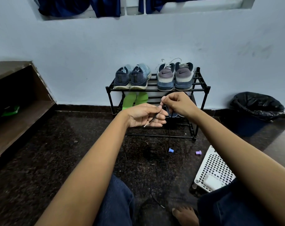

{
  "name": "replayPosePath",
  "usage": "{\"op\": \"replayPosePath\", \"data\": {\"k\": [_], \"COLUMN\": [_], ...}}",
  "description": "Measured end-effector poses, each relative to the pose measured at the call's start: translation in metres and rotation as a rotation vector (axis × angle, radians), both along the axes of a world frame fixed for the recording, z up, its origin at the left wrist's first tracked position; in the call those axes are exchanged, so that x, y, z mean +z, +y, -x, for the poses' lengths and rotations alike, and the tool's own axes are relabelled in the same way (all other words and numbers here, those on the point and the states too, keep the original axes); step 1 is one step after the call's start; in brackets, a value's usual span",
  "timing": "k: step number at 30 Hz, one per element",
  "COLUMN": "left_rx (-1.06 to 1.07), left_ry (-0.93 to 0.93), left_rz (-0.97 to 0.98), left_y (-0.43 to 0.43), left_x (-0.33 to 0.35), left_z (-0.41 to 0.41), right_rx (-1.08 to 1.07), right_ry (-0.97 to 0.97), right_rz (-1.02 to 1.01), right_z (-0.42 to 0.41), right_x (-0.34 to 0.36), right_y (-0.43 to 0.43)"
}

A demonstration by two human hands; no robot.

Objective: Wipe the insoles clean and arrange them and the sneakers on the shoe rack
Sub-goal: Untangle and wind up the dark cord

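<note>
1. So, the blue sneakers and grey sneakers sat on the shoe rack's top shelf. The green insoles were at the left end of the lower shelf, and a bluish pair, insoles I think, hid behind the hands.
2. The left hand lay palm-up, thumb pinching a dark lace against the fingers. The right hand pinched it just above.
3. The best bet looked like keeping it taut between both pinches, untwisted, then fetching the loose lace by the foot.
</note>
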State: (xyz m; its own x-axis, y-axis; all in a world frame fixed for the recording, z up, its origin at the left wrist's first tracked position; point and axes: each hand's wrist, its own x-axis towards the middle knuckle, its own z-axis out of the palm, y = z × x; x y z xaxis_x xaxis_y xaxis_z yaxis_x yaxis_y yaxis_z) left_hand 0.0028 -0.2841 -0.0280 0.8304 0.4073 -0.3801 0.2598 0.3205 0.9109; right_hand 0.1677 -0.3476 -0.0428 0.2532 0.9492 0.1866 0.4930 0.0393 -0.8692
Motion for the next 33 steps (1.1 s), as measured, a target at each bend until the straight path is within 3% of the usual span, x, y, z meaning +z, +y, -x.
{"op": "replayPosePath", "data": {"k": [8,15,19,25,29,33], "left_rx": [-0.038,0.178,0.243,0.305,0.321,0.419], "left_ry": [-0.086,-0.368,-0.456,-0.537,-0.557,-0.568], "left_rz": [0.01,0.16,0.169,0.199,0.188,0.121], "left_y": [-0.003,0.001,0.005,0.009,0.012,0.016], "left_x": [0.002,0.007,0.007,0.005,0.004,0.002], "left_z": [-0.001,-0.001,-0.001,-0.003,-0.002,-0.002], "right_rx": [-0.007,0.207,0.236,0.046,0.053,0.221], "right_ry": [0.231,0.437,0.334,0.109,0.186,0.295], "right_rz": [0.017,0.088,0.023,-0.146,-0.035,0.111], "right_z": [0.004,0.01,0.019,0.035,0.043,0.046], "right_x": [-0.006,-0.009,-0.011,-0.028,-0.024,-0.013], "right_y": [0.003,0.0,-0.001,0.005,0.003,-0.006]}}
